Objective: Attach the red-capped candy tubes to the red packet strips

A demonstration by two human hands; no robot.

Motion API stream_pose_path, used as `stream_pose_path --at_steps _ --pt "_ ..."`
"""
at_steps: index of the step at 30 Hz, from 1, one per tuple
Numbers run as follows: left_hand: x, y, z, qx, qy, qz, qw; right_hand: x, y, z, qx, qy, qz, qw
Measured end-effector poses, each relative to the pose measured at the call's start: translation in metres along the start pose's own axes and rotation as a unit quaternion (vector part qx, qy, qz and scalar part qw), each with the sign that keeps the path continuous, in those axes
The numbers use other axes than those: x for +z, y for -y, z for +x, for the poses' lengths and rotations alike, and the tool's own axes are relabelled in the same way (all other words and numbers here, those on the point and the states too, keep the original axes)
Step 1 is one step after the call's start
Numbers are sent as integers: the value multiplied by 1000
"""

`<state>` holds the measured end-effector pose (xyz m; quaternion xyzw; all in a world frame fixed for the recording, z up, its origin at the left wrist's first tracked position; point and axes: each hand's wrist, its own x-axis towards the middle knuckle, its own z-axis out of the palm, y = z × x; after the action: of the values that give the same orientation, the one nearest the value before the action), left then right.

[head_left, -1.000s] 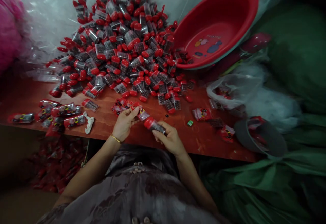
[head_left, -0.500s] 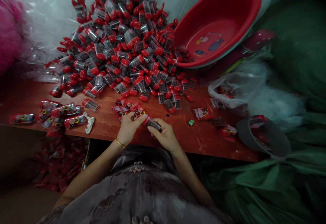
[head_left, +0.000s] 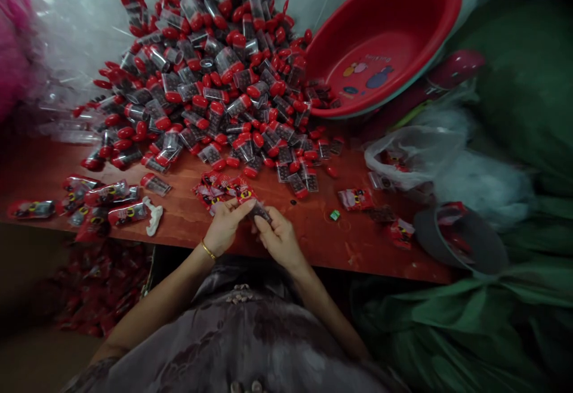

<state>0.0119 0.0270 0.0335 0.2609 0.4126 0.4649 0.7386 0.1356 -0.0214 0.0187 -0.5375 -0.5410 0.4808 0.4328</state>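
My left hand (head_left: 224, 225) and my right hand (head_left: 276, 238) meet near the front edge of the red-brown table (head_left: 188, 214). Between them they hold one small clear tube (head_left: 259, 211) with dark contents; its red cap end sits inside a printed red wrapper (head_left: 244, 193) pinched by my left fingers. My right fingers are wrapped round the tube's other end. A small stack of the same red wrappers (head_left: 215, 185) lies just behind my hands. A big heap of red-capped tubes (head_left: 210, 77) fills the back of the table.
A red plastic basin (head_left: 385, 41) leans at the back right. Wrapped tubes (head_left: 102, 199) lie at the left, with a white clip-like piece (head_left: 154, 217). A clear plastic bag (head_left: 412, 154), loose wrappers (head_left: 356, 198) and green cloth (head_left: 492, 309) are on the right.
My hands have come together: the tube in my right hand moved left and its red cap slid into the wrapper held by my left hand.
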Motion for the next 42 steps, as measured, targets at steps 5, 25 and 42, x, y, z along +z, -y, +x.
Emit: stream_pose_path --at_steps 5,25,42 --pt "-2 7 -1 4 38 22 999 5 1 3 12 -44 30 998" --pt "-70 -20 -23 -70 -69 -40 994 9 -4 46 -144 -118 -380 906" --pt "-72 -6 3 281 -158 557 766 19 -18 70 -203 -64 -506 836"
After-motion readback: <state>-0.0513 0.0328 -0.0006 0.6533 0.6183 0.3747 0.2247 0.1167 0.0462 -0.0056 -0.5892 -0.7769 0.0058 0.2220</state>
